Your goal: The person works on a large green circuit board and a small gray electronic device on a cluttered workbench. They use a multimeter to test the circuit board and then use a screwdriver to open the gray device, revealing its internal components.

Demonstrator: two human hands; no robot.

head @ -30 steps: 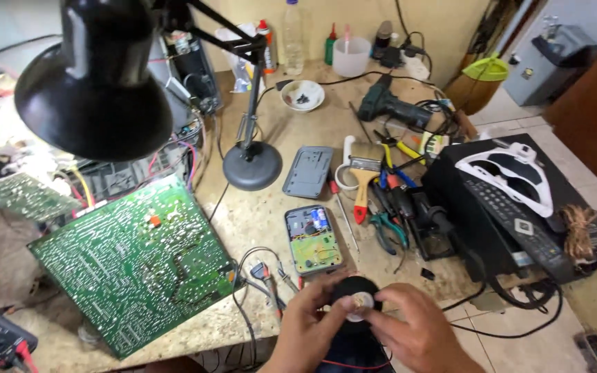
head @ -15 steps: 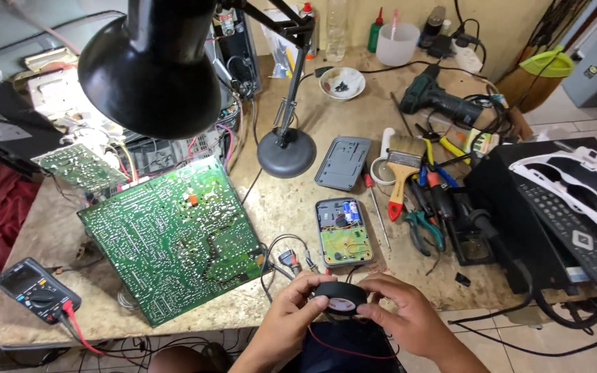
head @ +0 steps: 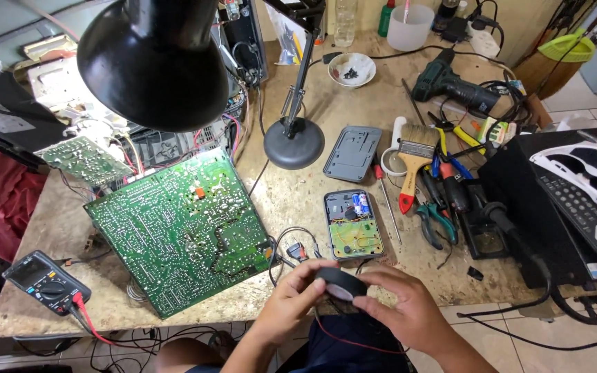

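Both hands hold a roll of black tape (head: pixel 340 282) just off the near edge of the workbench. My left hand (head: pixel 291 298) grips its left side, fingers curled over the top. My right hand (head: pixel 403 307) pinches the right side. A thin red wire (head: pixel 354 341) runs below the hands over my lap. Just beyond the roll lies an opened grey device (head: pixel 353 224) showing a small green board and batteries, with its grey back cover (head: pixel 352 152) further away.
A large green circuit board (head: pixel 182 235) lies left of the hands, a multimeter (head: pixel 46 282) at the near left corner. A black desk lamp (head: pixel 155 63) hangs overhead, base (head: pixel 293 142) mid-table. Paintbrush (head: pixel 414 160), pliers, screwdrivers and drill (head: pixel 453 85) crowd the right; black equipment (head: pixel 568 207) far right.
The view has shifted, so the bench sits lower and further right in the frame. Both hands keep hold of the tape roll and have turned it slightly; the left fingers now curl over its top.
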